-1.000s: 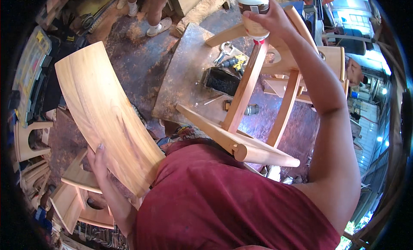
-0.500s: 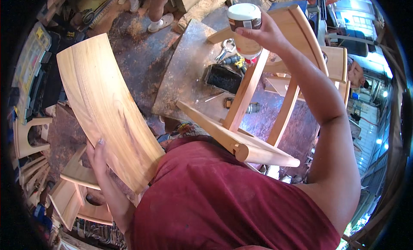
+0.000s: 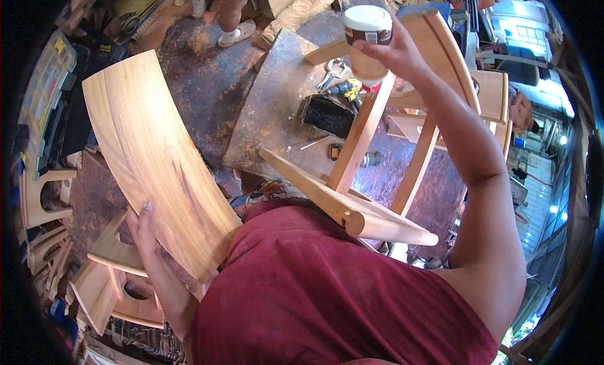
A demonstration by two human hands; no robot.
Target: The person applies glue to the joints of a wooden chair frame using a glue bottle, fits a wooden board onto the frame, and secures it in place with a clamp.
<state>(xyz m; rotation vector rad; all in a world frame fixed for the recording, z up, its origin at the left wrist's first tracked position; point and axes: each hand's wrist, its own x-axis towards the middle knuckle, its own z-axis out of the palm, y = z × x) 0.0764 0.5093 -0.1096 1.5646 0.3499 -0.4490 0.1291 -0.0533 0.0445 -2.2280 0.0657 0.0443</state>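
My left hand (image 3: 143, 230) grips the edge of a curved wooden board (image 3: 157, 157), tilted up at my left side and meeting my shirt at its lower end. Closed around a glue bottle (image 3: 368, 35), my right hand (image 3: 399, 54) holds it upside down, white base up and red nozzle end low. That nozzle end is at the top of a rail on a wooden stool frame (image 3: 362, 135); whether it touches the wood I cannot tell. The frame has two parallel rails between its side panels, and its near panel (image 3: 327, 192) lies close to my shirt.
On the worktable (image 3: 258, 123) lie a yellow drill (image 3: 343, 88), a black open box (image 3: 327, 115), a clamp (image 3: 332, 72) and another power tool (image 3: 355, 155). More wooden stool parts (image 3: 119, 277) stand lower left. A person's leg (image 3: 233, 19) shows at the back.
My right hand has moved slightly right and down with the glue bottle. The board in my left hand has stayed nearly still.
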